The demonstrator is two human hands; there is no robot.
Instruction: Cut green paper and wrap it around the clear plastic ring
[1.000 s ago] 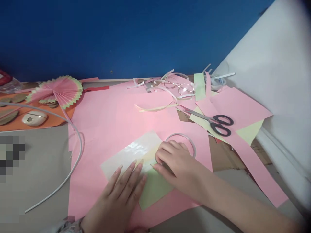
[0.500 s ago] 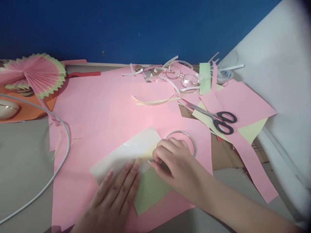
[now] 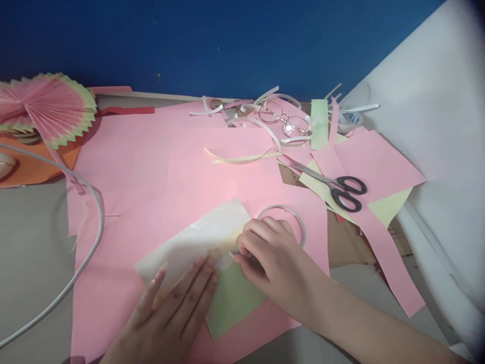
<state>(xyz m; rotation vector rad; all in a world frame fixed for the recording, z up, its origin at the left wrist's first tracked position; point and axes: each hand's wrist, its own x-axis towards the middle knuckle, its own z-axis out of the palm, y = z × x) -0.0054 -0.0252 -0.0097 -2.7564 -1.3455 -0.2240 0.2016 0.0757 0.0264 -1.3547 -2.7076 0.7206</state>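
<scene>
My left hand (image 3: 178,303) lies flat with its fingers spread, pressing the lower edge of a whitish, pale yellow paper strip (image 3: 197,230). My right hand (image 3: 271,247) is closed, thumb and fingertips together at the strip's right end; what they pinch is hidden. A green paper piece (image 3: 235,306) lies beneath, between both hands. Behind the right knuckles shows a thin pale ring (image 3: 302,222), partly covered by the hand. All of this rests on a large pink paper sheet (image 3: 159,172).
Scissors with black handles (image 3: 350,193) lie on paper scraps at the right. Eyeglasses (image 3: 295,126) and curled thin strips (image 3: 242,161) are at the back. A folded pink-green paper fan (image 3: 60,106) stands at the left, near a white cable (image 3: 99,222). A blue wall (image 3: 227,45) rises behind.
My left hand has shifted slightly left, its index finger spreading farther from the others. My right hand stays nearly in place, still closed. The view has moved a little.
</scene>
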